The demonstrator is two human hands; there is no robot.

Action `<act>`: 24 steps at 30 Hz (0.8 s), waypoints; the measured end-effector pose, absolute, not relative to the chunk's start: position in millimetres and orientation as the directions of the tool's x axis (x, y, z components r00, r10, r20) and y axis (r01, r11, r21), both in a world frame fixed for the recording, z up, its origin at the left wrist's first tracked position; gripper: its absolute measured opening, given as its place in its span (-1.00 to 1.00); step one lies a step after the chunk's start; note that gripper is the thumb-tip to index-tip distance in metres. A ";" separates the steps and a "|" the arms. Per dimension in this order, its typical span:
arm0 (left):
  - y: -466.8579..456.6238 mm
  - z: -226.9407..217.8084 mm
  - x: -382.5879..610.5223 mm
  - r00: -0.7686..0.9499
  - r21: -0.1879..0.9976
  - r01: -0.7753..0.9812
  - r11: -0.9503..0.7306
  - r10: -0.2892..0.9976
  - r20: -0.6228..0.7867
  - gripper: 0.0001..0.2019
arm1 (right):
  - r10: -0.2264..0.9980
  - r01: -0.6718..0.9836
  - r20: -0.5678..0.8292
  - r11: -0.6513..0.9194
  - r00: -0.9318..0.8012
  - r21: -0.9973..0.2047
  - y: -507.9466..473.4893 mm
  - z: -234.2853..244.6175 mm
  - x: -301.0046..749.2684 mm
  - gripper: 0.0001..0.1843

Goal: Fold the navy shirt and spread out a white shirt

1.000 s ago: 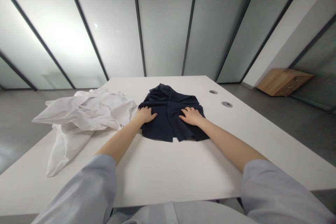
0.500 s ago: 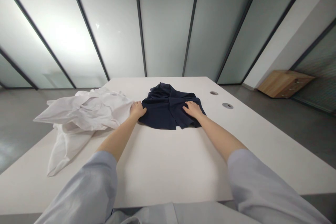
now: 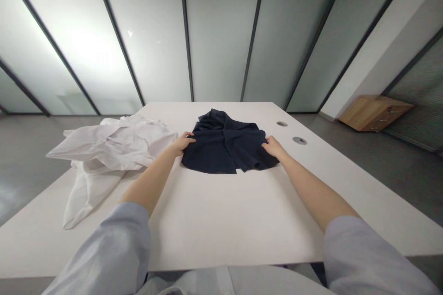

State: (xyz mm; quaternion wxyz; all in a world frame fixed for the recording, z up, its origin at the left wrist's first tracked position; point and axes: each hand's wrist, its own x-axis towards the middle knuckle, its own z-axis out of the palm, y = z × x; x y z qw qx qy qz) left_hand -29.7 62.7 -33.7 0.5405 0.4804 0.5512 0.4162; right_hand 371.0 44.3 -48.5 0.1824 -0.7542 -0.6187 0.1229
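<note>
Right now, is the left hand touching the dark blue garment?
Touching. The head view shows the left hand gripping the left edge of the dark blue garment, fingers curled over the fabric.

A dark navy garment (image 3: pixel 226 143) lies folded and rumpled on the table's far half, toward 12 o'clock, a bunched part at its far end, its near hem slightly uneven.

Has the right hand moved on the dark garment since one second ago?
Yes. The right hand has slid from the middle of the dark garment to its right edge, nearer the round holes in the table.
</note>
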 end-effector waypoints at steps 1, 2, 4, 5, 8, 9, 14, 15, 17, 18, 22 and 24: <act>61.0 -32.9 -35.4 0.055 0.972 0.118 0.201 0.977 -0.208 -0.60 | 0.980 0.884 0.047 -0.152 0.193 -0.442 43.4 -48.5 371.5 -0.43; 59.5 -32.5 -42.2 0.053 0.961 0.187 0.204 0.975 -0.217 -0.60 | 0.981 0.887 0.061 -0.139 0.183 -0.440 41.9 -48.8 372.5 -0.38; 57.0 -32.4 -57.0 0.041 0.910 0.364 0.197 0.973 -0.227 -0.64 | 0.986 0.906 0.099 -0.084 0.137 -0.414 37.4 -49.4 377.0 -0.30; 56.0 -32.1 -64.1 0.038 0.877 0.444 0.183 0.974 -0.223 -0.67 | 0.989 0.918 0.114 -0.042 0.094 -0.395 34.7 -49.0 380.9 -0.28; 54.2 -27.2 -79.0 0.074 0.785 0.601 0.149 0.968 -0.240 -0.74 | 0.995 0.934 -0.001 0.096 -0.103 -0.343 27.4 -41.8 398.5 -0.34; 54.3 -23.9 -80.9 0.107 0.755 0.641 0.140 0.957 -0.269 -0.75 | 0.982 0.935 -0.093 0.127 -0.167 -0.332 25.7 -37.1 405.5 -0.39; 58.5 -9.2 -63.4 0.071 0.513 0.856 -0.054 0.997 -0.014 -0.85 | 0.992 0.984 -0.095 0.070 -0.087 -0.163 28.4 -10.1 422.1 -0.63; 59.1 -9.9 -55.3 0.074 0.460 0.880 -0.114 0.992 0.104 -0.85 | 0.998 0.990 0.003 0.055 -0.055 -0.131 31.1 -7.9 418.1 -0.62; 59.6 -16.5 -37.2 0.173 0.399 0.881 -0.253 0.959 0.226 -0.80 | 0.988 0.990 0.138 0.092 -0.076 -0.111 37.5 -9.7 402.4 -0.59; 59.6 -22.2 -28.2 0.245 0.398 0.859 -0.321 0.942 0.230 -0.76 | 0.981 0.984 0.155 0.139 -0.120 -0.116 40.8 -13.6 391.9 -0.57; 58.8 -49.6 -2.6 0.358 0.409 0.826 -0.387 0.922 0.150 -0.54 | 0.981 0.975 0.064 0.192 -0.186 -0.115 51.0 -39.5 349.0 -0.43; 57.5 -59.2 1.3 0.354 0.368 0.854 -0.368 0.929 0.107 -0.49 | 0.989 0.986 0.004 0.148 -0.148 -0.083 52.3 -51.2 335.4 -0.36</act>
